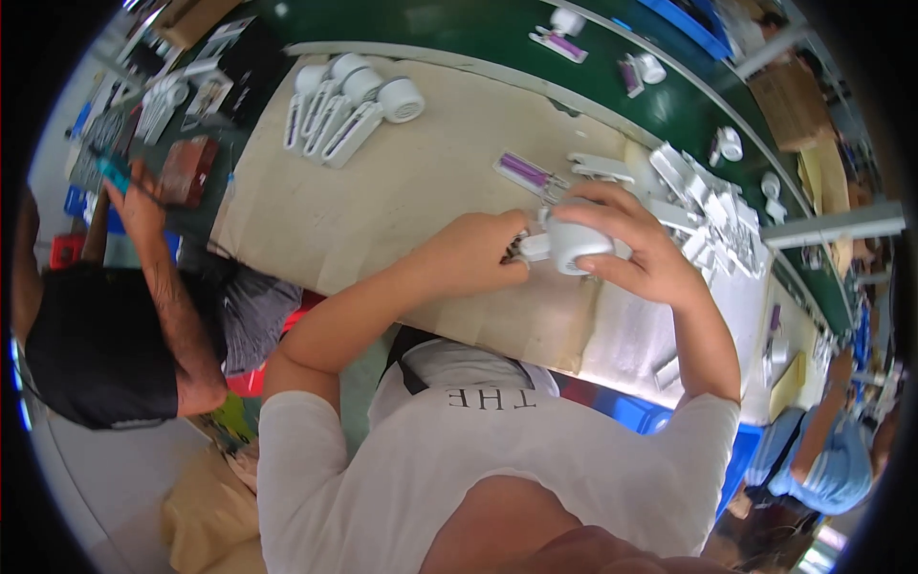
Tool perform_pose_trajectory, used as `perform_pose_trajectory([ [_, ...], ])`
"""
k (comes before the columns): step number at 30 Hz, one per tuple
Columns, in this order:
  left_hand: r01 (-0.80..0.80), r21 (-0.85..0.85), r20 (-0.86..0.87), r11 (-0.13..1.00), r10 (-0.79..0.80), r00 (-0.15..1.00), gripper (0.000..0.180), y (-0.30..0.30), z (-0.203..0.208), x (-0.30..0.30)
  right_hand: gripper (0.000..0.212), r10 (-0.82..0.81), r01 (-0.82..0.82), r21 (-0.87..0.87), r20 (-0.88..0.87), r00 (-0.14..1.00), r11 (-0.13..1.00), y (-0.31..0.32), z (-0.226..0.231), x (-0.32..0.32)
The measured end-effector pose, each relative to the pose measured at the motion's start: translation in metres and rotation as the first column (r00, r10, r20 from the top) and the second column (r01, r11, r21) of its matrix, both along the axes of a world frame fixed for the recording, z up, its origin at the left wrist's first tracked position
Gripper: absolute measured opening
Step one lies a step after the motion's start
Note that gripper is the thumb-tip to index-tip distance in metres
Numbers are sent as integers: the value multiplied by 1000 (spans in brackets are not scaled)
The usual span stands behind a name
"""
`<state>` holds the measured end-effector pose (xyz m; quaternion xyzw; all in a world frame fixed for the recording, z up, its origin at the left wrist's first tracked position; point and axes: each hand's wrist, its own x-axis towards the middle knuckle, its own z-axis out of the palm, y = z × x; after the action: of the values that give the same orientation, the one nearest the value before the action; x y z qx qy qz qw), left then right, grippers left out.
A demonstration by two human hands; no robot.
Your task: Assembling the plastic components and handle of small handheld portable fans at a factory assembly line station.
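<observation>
In front of me, my right hand (636, 244) curls over the rounded white head of what looks like a small handheld fan (571, 249). A narrow white piece (535, 247) sticks out of it toward my left hand (483, 253), whose fingers are closed at its end. Something dark and metallic shows between those fingertips, too small to make out. Just beyond the hands lies a white handle half with a purple strip inside (524, 172). Whether it joins the held piece is hidden by my right fingers.
Several assembled white fans (354, 96) lie at the table's far left. A heap of white plastic handle parts (708, 206) is on the right. More fan units (564, 43) sit on the green conveyor (459, 29). Co-workers sit at left (105, 344) and right (822, 459).
</observation>
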<state>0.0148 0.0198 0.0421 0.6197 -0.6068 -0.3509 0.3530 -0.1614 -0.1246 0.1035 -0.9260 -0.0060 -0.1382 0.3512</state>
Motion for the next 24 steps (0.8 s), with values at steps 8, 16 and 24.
perform_pose_trajectory([
  [8,93,101,171,991,-109,979,29,18,0,-15,40,3,-4,-15,-42,999,1000,5,-35,-5],
  [16,76,189,-510,979,32,859,21,22,-33,-22,39,-598,612,338,-158,786,715,50,-65,-111],
  [24,-169,-51,-758,984,72,648,42,-4,-51,-2,64,-951,816,-561,-157,-267,-136,60,-103,-201],
])
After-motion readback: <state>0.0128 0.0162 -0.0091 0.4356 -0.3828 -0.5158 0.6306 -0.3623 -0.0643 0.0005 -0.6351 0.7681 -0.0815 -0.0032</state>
